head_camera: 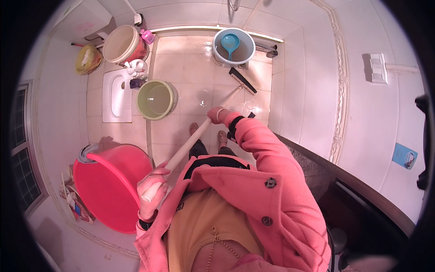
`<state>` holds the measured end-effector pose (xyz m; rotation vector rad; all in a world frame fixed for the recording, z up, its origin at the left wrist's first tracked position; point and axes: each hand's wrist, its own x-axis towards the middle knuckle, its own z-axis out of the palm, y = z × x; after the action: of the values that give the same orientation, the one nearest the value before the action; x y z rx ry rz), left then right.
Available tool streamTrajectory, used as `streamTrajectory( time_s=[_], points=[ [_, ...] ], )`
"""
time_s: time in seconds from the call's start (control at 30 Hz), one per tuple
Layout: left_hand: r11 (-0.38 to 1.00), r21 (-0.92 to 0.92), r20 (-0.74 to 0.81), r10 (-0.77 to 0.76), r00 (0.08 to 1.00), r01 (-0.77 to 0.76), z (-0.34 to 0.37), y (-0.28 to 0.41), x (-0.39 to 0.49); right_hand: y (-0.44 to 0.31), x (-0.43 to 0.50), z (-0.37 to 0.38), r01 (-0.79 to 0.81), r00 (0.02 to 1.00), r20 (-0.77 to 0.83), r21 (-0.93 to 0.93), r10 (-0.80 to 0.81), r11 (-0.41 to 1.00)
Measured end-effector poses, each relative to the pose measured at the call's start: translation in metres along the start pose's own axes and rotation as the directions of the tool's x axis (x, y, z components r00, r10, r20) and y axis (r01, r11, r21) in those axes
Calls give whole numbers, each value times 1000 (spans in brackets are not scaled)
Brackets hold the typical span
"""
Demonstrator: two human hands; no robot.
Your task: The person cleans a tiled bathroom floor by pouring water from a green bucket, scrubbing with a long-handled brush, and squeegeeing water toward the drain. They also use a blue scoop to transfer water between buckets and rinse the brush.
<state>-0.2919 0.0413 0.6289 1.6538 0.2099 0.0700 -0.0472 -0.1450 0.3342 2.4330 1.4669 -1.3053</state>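
Observation:
My left hand (pixel 153 190) is closed around the upper end of a long pale pole, beside the large red tub. Further down the same pole, my right hand (pixel 217 115) grips it in front of my feet. The pole belongs to a floor squeegee (pixel 190 141). Its black blade (pixel 243 81) rests on the wet tiled floor (pixel 197 71), just below a white bucket (pixel 234 61) that holds water and a blue dipper (pixel 230 42). A green bucket (pixel 156 100) with water in it stands left of the pole.
A squat toilet (pixel 117 97) is set in the floor at left, with bottles (pixel 137 68) and a large paint-type bucket (pixel 124 44) near it. The red plastic tub (pixel 112 190) stands close by my left arm. A dark ledge (pixel 340 166) runs along the right.

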Motion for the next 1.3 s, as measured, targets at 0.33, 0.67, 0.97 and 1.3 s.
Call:
streamTrajectory(
  time_s=[0.33,0.67,0.97,1.3],
  points=[
    [912,266,144,283,948,-313,54,79,3,-1,-103,-8,-28,990,-133,98,41,995],
    [773,337,261,472,842,-538,80,130,-2,-39,-157,-5,186,981,-85,117,-176,976],
    [890,407,67,196,978,-206,136,87,4,56,-121,14,-55,990,-120,109,68,993],
    [925,318,57,199,978,-206,149,71,6,87,-129,15,-48,945,-315,140,91,989]
  ],
)
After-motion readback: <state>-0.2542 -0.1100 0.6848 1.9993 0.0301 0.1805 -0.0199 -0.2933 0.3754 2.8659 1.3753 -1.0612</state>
